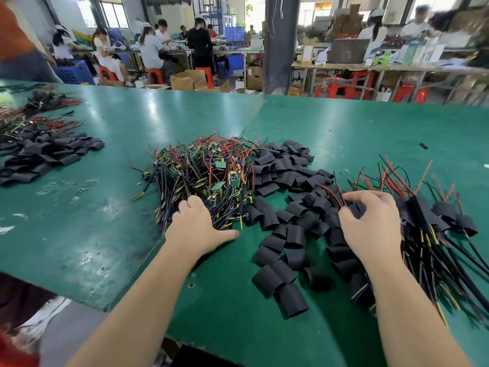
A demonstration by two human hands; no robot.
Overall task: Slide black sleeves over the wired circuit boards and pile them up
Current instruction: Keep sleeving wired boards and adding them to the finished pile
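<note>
Beyond the green table [111,123] stands a dark pillar [280,62], with cardboard boxes [186,80] to its left and red stools [341,88] to its right.

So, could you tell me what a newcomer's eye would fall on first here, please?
The multicoloured tangle of wired circuit boards at the middle of the green table stands out first, with the heap of black sleeves spread right beside it. Next come the left hand dug into the tangle's near edge and the right hand curled round one sleeve by the sleeved pile on the right.
</note>
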